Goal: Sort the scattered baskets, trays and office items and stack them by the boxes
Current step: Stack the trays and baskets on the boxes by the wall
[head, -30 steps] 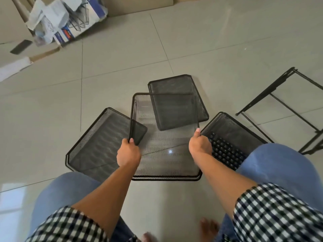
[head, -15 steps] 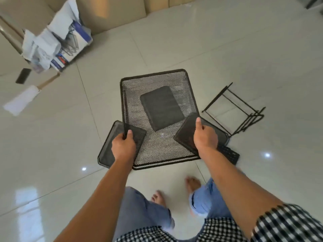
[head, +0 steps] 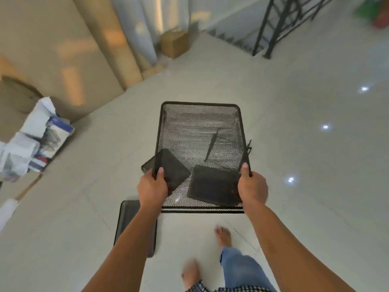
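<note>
Step in hand: carrying. The person stands and holds one mesh tray level at about waist height, clear of the floor. The left hand grips the left rim and the right hand the right rim, both near the close end, thumbs on top; each grip is clenched on the rim. Another tray lies on the floor under the left forearm. Two more show dark through the held mesh.

Next move, as judged: walk the tray left to the cardboard boxes beside the wrapped bundle and set it down flat to start a stack.

Against the earlier frames: the person has risen from a crouch, the tray is higher, and the view has swung towards the wall. The keyboard is no longer seen.
</note>
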{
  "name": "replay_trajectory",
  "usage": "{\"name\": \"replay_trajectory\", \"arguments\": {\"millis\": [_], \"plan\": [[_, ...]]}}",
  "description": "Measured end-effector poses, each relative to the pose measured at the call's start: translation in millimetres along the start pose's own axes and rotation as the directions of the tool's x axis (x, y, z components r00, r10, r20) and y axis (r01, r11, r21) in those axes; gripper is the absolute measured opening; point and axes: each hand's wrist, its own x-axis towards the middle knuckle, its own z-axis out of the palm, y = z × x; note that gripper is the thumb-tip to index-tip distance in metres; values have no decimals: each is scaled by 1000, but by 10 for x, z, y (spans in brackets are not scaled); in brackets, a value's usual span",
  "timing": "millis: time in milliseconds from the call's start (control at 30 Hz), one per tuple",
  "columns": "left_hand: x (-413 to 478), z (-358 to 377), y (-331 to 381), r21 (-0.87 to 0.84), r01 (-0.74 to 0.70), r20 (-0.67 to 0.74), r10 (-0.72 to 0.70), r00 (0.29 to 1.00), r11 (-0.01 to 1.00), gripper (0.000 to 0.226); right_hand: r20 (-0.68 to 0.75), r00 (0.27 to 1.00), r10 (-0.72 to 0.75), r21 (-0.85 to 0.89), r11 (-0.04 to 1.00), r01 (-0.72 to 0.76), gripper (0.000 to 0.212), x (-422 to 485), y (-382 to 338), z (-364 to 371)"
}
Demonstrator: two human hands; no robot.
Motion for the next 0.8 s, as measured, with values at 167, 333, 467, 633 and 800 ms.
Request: {"name": "replay_trajectory", "arguments": {"millis": [167, 333, 467, 633, 800], "plan": [[-216, 348, 420, 44, -130, 113, 125, 986, 991, 32, -115, 988, 100, 119, 989, -86, 59, -20, 317, -537], [-648, 999, 822, 55, -284, 289, 257, 922, 957, 28, -194, 945, 262, 276, 939, -204, 60, -7, 900, -1189], [-1145, 1643, 1127, 68, -393, 431, 328, 841, 917, 29, -228, 886, 405, 443, 853, -275, 58, -15, 1500, -1720], [-2098, 2583, 1427, 42, -503, 600, 380, 704, 863, 28, -328, 746, 579, 539, 764, -355, 58, -35, 2433, -2506], [-3277, 3482, 1629, -43, -510, 756, 361, 546, 859, 44, -369, 590, 718, 639, 657, -401, 53, -97, 3471, -3327]]}}
